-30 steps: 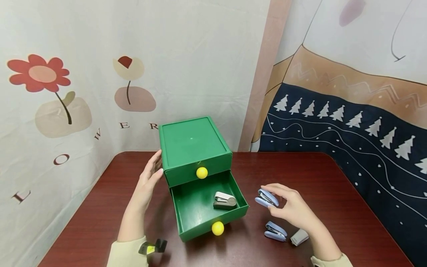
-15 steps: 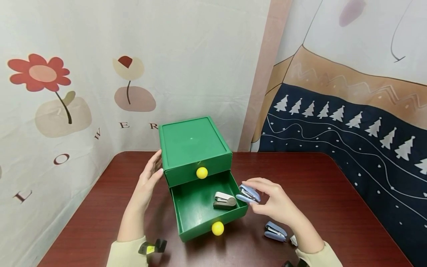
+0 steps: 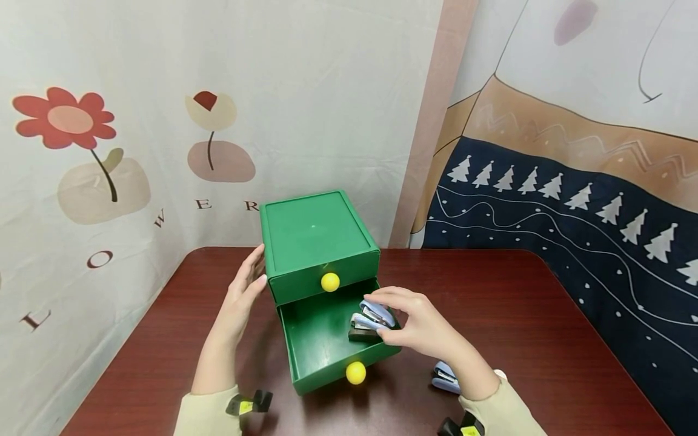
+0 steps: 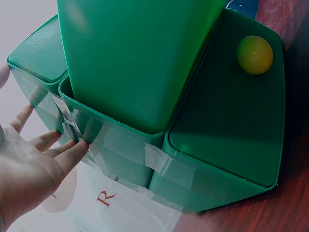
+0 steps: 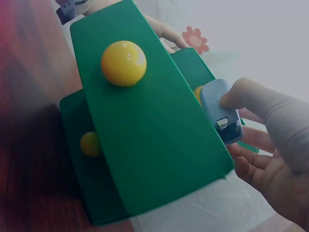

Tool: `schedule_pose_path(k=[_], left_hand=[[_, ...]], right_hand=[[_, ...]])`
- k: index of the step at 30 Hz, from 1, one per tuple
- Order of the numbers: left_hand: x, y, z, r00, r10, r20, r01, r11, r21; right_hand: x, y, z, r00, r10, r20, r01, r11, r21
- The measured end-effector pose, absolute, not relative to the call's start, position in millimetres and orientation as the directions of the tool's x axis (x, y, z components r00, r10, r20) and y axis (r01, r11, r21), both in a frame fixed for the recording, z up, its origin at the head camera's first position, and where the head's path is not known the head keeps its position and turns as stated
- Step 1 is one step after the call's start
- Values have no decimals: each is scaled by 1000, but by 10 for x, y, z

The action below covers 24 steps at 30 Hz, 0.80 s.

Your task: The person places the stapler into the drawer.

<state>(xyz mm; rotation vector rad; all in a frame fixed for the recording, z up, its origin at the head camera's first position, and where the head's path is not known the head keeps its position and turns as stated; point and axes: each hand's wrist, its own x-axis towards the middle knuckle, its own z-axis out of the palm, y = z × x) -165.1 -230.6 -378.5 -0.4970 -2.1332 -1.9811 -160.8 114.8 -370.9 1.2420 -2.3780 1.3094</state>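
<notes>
Half a second ago the blue stapler (image 3: 382, 311) was by the right edge of the pulled-out green drawer (image 3: 316, 339); now you have it over the drawer, partly hiding the dark stapler (image 3: 362, 335) inside. Your right grip (image 3: 417, 318) pinches it between thumb and fingers, your arm reaching in from the lower right. Your left grip (image 3: 245, 292) is not grasping anything, its fingers resting against the box's (image 3: 319, 233) left side.

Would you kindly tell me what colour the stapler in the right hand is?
The stapler is light blue; it shows best in the head view.
</notes>
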Motion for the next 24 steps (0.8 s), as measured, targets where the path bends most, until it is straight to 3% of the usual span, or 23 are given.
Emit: schedule_pose_path(k=[13, 24], left_hand=[[-1657, -2305, -3780, -927, 114, 356, 364, 61, 929], [-1660, -2304, -3793, -924, 108, 366, 373, 53, 926]], right_hand=[[-1696, 835, -3703, -559, -721, 409, -737, 207, -643], [-1741, 677, -3703, -596, -761, 255, -663, 288, -692]])
